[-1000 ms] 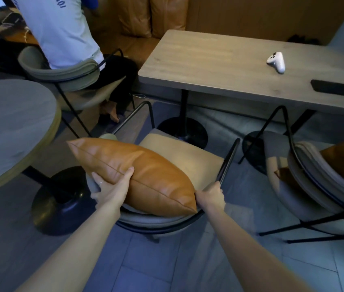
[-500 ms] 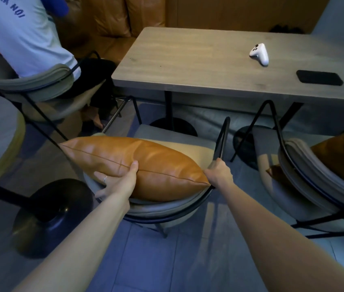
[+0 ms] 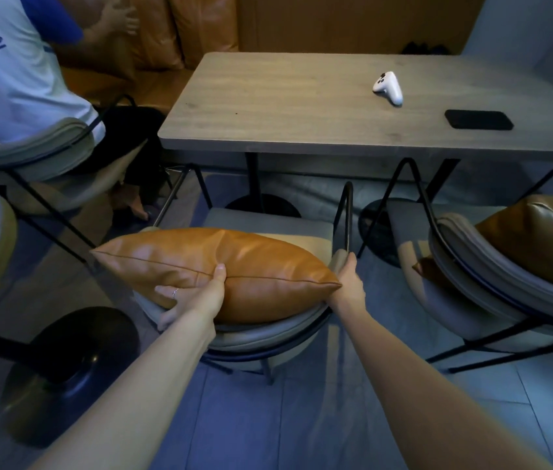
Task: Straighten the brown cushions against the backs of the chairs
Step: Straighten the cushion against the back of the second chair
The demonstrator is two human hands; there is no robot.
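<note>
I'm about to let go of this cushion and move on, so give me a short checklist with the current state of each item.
1. Left hand grips the brown cushion at its near seam: ok.
2. Right hand steadies the chair by the armrest, beside the cushion's right corner: ok.
3. Cushion rests along the backrest: ok.
4. Cushion stands upright rather than lying flat: cannot tell from above.
5. Second cushion on the chair to the right is straight: not ok, it leans at an angle.
6. Table edge is clear of the chair: ok.
</note>
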